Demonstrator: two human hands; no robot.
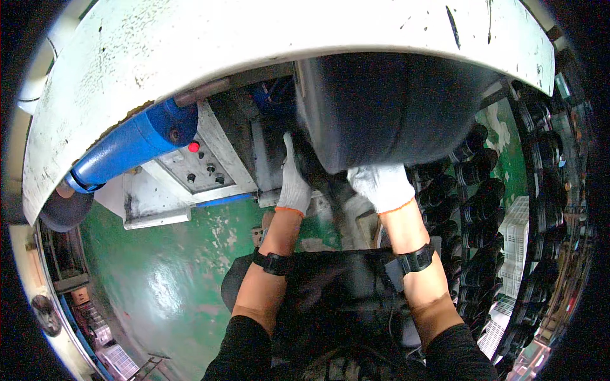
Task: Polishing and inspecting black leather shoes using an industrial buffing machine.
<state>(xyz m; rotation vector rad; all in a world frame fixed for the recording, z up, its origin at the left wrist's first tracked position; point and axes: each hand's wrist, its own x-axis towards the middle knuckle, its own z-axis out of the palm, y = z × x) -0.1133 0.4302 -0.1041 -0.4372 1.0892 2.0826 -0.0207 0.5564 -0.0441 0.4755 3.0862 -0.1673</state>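
Note:
Both my hands wear white knitted gloves with orange cuffs, below a big dark roller (pixel 394 108) whose surface looks smeared by motion. My left hand (pixel 295 181) is left of the roller, its thumb pointing up and its other fingers mostly hidden behind a black thing (pixel 311 168). Close under the roller's lower edge, my right hand (pixel 382 185) is closed with its fingers curled. The black thing lies in the shadow between my hands, and its kind cannot be made out. Whether my right glove touches the roller is unclear.
A white machine hood (pixel 286 32) arches over the roller. At left are a blue cylinder (pixel 136 143) and a control panel (pixel 203 162) with a red button (pixel 194 147). Racks of black shoe-like pieces (pixel 480 206) stand right, beside white crates (pixel 513 247). The floor (pixel 159 273) is green.

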